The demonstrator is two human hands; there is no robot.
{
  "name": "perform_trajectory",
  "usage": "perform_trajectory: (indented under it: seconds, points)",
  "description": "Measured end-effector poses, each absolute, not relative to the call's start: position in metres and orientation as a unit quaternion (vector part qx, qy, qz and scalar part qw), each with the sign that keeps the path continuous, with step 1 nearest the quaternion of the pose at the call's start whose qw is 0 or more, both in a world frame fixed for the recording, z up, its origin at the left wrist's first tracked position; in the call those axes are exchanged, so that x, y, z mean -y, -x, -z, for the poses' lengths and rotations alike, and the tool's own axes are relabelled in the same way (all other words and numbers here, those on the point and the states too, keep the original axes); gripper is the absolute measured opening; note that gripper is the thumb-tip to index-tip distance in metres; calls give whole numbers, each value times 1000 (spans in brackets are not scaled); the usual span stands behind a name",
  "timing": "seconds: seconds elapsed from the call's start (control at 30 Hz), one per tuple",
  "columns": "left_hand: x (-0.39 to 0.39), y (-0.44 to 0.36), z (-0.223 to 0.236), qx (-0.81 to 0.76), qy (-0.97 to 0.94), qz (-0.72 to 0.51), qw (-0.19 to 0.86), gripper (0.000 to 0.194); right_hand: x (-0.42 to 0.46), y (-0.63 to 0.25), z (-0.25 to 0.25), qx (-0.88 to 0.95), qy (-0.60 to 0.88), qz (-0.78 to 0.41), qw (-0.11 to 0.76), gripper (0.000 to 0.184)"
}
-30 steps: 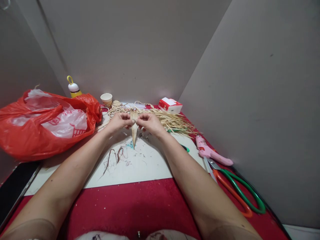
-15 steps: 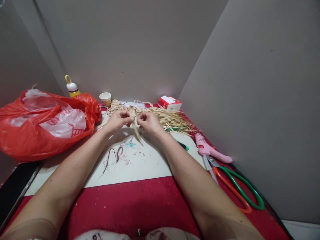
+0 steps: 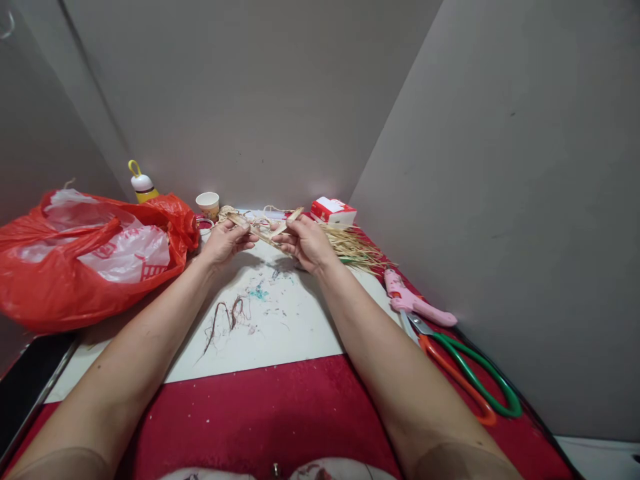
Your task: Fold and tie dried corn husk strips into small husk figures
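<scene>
My left hand (image 3: 221, 244) pinches a pale, flat strip of dried husk (image 3: 262, 236), which slants down to the right toward my other hand. Between the thumb and fingers of my right hand (image 3: 313, 245) is another pale length of husk (image 3: 281, 228), angled up to the right. The two lengths meet or cross between my hands; I cannot tell if they are joined. Both hands are raised over the far part of a white board (image 3: 300, 333). Just behind my right hand lies a bundle of dry straw-like stalks (image 3: 356, 248).
At left sits a red plastic bag (image 3: 65, 293), with a yellow bottle (image 3: 144, 187) and paper cup (image 3: 207, 203) behind. A red-and-white box (image 3: 334, 212) stands at the back. Along the right lie a pink glue gun (image 3: 417, 303) and scissors (image 3: 475, 367). Dark fibres (image 3: 225, 320) lie on the board.
The husk hung upright between my hands before; now it spreads into two lengths, one in each hand. My hands have moved slightly apart, and the view has shifted a little.
</scene>
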State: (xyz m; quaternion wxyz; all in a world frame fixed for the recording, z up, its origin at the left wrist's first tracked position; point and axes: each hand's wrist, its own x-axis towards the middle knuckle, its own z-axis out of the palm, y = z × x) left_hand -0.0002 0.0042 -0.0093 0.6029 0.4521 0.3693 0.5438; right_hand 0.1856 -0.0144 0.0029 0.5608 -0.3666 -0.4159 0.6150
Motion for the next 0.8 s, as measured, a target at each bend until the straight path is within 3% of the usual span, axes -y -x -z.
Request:
perform_trajectory:
  seconds: [0.23, 0.53, 0.63, 0.8]
  points:
    - [-3, -1, 9, -371, -453, -549, 597, 19, 14, -185, -1, 437, 375, -618, 535, 16]
    - [-14, 7, 13, -415, -346, -649, 535, 14, 14, -215, -21, 479, 411, -579, 516, 22]
    - [-18, 11, 15, -424, -325, -667, 520, 11, 14, -241, -36, 507, 431, -472, 578, 22]
    - [-20, 14, 20, -423, -335, -665, 516, 17, -1, -291, -47, 527, 457, -119, 707, 39]
